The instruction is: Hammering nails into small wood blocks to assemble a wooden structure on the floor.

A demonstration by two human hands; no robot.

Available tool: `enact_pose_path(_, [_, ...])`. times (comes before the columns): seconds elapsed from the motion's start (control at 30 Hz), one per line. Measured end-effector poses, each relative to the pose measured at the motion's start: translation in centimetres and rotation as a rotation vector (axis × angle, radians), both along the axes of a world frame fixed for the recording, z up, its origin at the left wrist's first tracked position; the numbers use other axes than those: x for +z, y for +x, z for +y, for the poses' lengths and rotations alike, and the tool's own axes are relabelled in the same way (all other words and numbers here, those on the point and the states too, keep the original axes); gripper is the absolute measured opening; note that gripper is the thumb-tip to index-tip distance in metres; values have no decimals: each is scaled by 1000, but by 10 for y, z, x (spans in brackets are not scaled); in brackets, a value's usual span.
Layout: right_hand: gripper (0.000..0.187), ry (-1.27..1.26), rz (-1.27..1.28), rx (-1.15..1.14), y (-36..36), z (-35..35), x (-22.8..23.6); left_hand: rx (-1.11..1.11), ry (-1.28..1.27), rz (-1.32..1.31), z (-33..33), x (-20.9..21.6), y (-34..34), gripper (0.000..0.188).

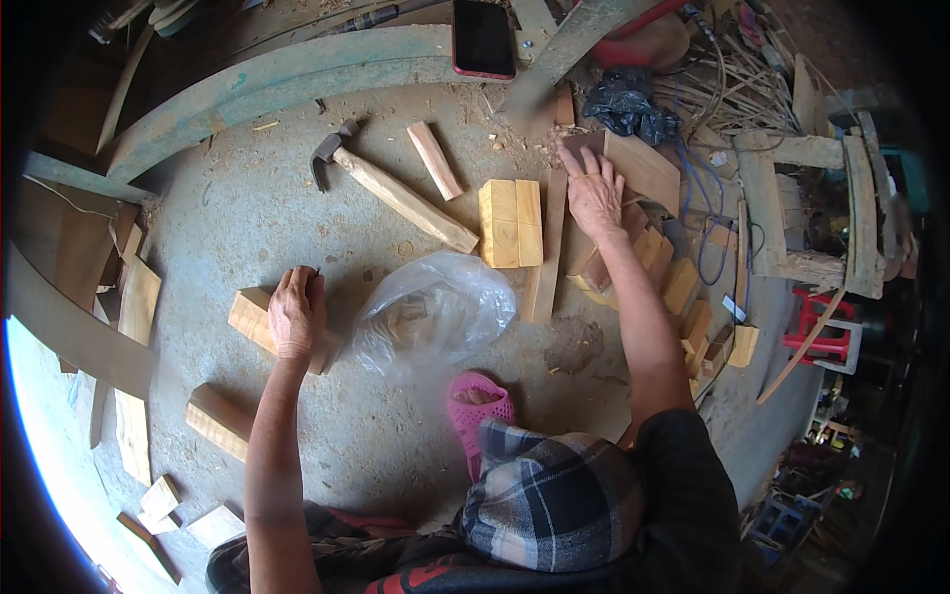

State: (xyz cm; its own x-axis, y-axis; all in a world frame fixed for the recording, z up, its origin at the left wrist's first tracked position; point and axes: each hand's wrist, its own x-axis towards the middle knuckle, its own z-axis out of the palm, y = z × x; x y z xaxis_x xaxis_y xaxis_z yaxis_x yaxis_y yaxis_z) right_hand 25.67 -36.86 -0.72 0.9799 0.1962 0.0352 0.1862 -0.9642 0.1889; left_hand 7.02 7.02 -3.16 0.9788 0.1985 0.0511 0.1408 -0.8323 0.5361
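Observation:
My left hand (295, 315) is closed over a pale wooden block (252, 319) on the concrete floor, its fingers wrapped over the top and partly hidden. Farther off to the right, my right hand (597, 196) lies with fingers stretched out on a brown piece of wood (586, 145), beside a lighter board (643, 170). Between the hands are a crumpled clear plastic bag (435, 312) and a bundle of yellowish wood blocks (511, 224). A claw hammer (396, 196) with a wooden handle lies beyond the bag, near a short wood stick (434, 160).
Another wood block (218, 421) lies nearer at the left. Several blocks (680, 285) line up beneath my right forearm. A long wood strip (547, 252) lies beside the bundle. A phone (483, 40) rests on the far green beam (297, 71). A pink sandal (479, 408) is near me.

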Motion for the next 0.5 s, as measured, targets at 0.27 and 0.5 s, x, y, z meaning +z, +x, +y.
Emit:
enact_pose_path(0.27, [47, 57, -66, -84, -17, -98, 9, -20, 21, -12, -6, -5, 6, 12])
enact_pose_path(0.5, [26, 460, -233, 16, 33, -50, 0, 7, 44, 21, -6, -1, 5, 11])
